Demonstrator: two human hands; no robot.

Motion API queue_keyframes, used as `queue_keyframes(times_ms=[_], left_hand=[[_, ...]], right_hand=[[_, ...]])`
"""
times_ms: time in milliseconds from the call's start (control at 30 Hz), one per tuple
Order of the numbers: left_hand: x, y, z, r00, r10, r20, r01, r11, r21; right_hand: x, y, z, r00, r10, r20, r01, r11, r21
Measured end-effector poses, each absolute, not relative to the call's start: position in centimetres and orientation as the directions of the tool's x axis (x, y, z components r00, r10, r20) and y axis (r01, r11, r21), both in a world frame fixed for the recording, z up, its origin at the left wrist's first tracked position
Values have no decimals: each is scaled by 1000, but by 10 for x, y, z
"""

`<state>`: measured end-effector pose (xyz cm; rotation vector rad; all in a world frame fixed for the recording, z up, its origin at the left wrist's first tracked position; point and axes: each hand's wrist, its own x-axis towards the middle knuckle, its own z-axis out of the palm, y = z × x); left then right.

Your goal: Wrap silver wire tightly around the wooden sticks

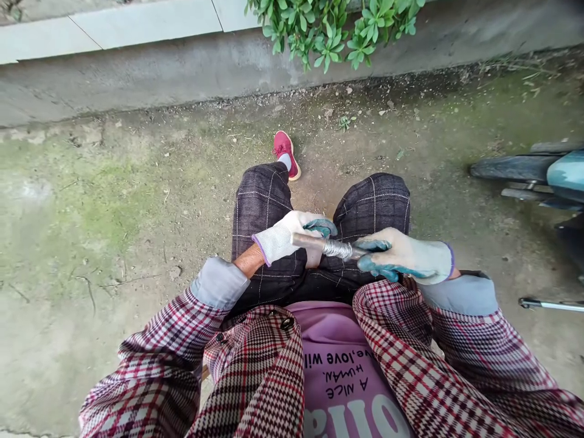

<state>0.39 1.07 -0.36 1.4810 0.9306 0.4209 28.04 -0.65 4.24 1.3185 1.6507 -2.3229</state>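
Note:
Both my hands wear white gloves with blue-green coated palms and purple cuffs. Between them, above my lap, lies a short greyish rod-like tool (309, 242) with silvery wire (338, 249) wound in coils round its middle. My left hand (298, 230) is closed at the tool's left part, its fingers curled behind it. Thumb and fingers of my right hand (404, 255) pinch the right end and hide it. What kind of tool it is I cannot make out.
My knees in dark checked trousers (260, 207) are apart, with a red shoe (285, 152) ahead. Beyond the mossy ground (114, 201) runs a low concrete wall (159, 85) with a leafy plant (319, 27) overhanging it. A wheeled vehicle's tyre (511, 167) and a metal rod (552, 304) are on the right.

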Motion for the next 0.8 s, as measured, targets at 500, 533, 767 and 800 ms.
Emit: queue_keyframes(times_ms=[500,533,767,800], left_hand=[[15,16,-8,452,854,-256,429,43,902],[14,15,-7,456,850,-262,379,81,922],[16,8,-1,528,792,-307,225,219,950],[16,8,-1,522,795,-309,235,215,948]], right_hand=[[282,-4,26,-238,846,-476,777,-128,-616],[282,-5,30,-212,849,-485,717,-202,-667],[281,-10,46,-190,773,-606,238,-562,-792],[280,-9,47,-241,734,-635,221,-596,-772]])
